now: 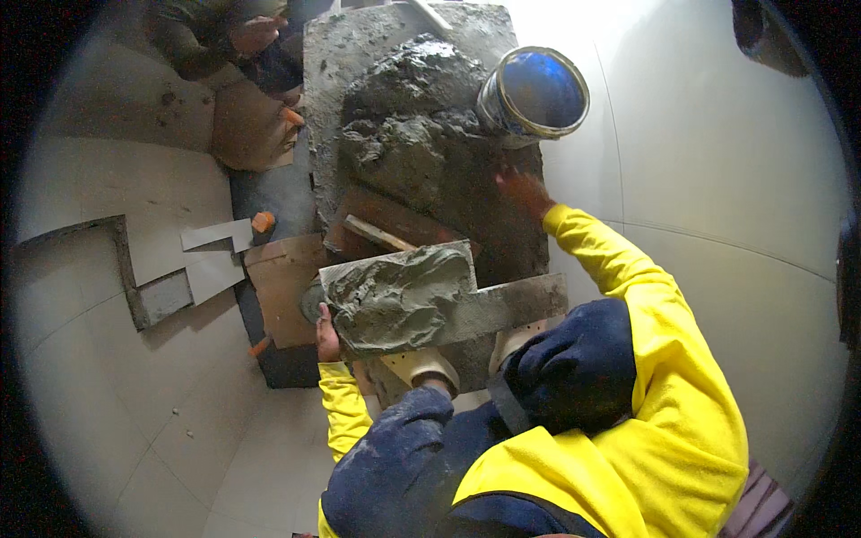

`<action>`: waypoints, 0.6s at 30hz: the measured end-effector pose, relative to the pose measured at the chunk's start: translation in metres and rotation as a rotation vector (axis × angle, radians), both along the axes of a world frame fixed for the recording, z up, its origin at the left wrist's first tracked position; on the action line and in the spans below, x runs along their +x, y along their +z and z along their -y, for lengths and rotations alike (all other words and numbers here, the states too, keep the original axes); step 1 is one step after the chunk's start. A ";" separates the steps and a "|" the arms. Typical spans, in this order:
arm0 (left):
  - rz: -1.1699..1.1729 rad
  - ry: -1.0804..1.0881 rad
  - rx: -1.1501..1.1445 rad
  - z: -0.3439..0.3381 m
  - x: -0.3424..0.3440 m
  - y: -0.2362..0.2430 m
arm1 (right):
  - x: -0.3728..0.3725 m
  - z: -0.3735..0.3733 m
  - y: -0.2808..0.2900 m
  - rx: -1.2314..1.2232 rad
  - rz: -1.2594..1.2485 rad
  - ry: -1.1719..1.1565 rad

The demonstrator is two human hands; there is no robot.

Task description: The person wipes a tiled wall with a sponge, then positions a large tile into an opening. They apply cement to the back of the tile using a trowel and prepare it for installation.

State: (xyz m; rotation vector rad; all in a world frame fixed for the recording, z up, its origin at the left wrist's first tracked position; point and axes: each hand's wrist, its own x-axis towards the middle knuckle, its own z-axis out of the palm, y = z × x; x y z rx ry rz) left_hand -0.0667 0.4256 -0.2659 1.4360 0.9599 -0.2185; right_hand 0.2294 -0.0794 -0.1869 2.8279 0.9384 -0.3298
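Observation:
My left hand [327, 336] grips the left end of a stepped, cut tile piece [518, 300] held over my feet, with wet grey mortar [395, 296] spread across its wider part. My right hand [525, 191] is out beside the mortar pile [404, 117], just below a metal bucket with a blue inside [534, 90]; its fingers are smeared by motion. A wooden-handled tool [377, 231] lies behind the tile piece, its far part hidden.
The grey board [327, 45] carries the pile and bucket. Left are tiled walls with a stepped channel [126, 260], orange pipe stubs [263, 221] and brownish boards [282, 278]. Another person's hand [254, 34] shows at upper left. A pale panelled surface [717, 179] fills the right.

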 end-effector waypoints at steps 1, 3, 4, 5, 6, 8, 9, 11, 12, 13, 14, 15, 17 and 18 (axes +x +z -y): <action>-0.008 -0.014 -0.028 0.003 0.000 -0.012 | -0.005 0.012 -0.020 0.109 0.135 0.106; -0.020 -0.031 -0.060 0.006 0.004 -0.016 | -0.006 0.016 -0.034 0.278 0.244 0.189; -0.029 -0.035 -0.066 0.005 0.004 -0.015 | -0.002 0.009 -0.034 0.342 0.216 0.166; -0.037 -0.042 -0.073 0.004 0.005 -0.015 | -0.001 0.005 -0.033 0.332 0.026 -0.005; -0.042 -0.046 -0.071 -0.002 0.007 -0.013 | 0.003 -0.011 -0.027 0.381 -0.141 -0.142; -0.025 -0.063 -0.086 -0.005 0.006 -0.010 | 0.003 -0.035 -0.009 0.502 -0.413 -0.433; 0.004 -0.076 -0.098 -0.007 0.006 -0.008 | -0.001 -0.043 0.000 0.585 -0.537 -0.570; 0.028 -0.057 -0.186 0.007 0.021 0.005 | -0.017 -0.042 0.011 0.872 -0.752 -0.761; 0.020 -0.025 -0.254 0.024 0.035 0.036 | -0.025 -0.040 0.014 1.018 -0.860 -0.852; 0.006 -0.006 -0.327 0.036 0.048 0.054 | -0.036 -0.031 0.026 1.061 -0.871 -0.926; -0.117 0.019 -0.178 -0.034 0.015 -0.011 | -0.029 -0.065 0.047 1.158 -0.949 -0.887; -0.109 0.004 -0.166 -0.015 0.025 -0.009 | -0.039 -0.047 0.058 1.179 -0.960 -0.972; -0.106 -0.015 -0.115 0.030 0.049 0.046 | -0.053 -0.026 0.090 1.101 -0.926 -1.028; -0.079 -0.017 -0.141 0.025 0.043 0.046 | -0.057 -0.025 0.109 1.069 -0.925 -1.033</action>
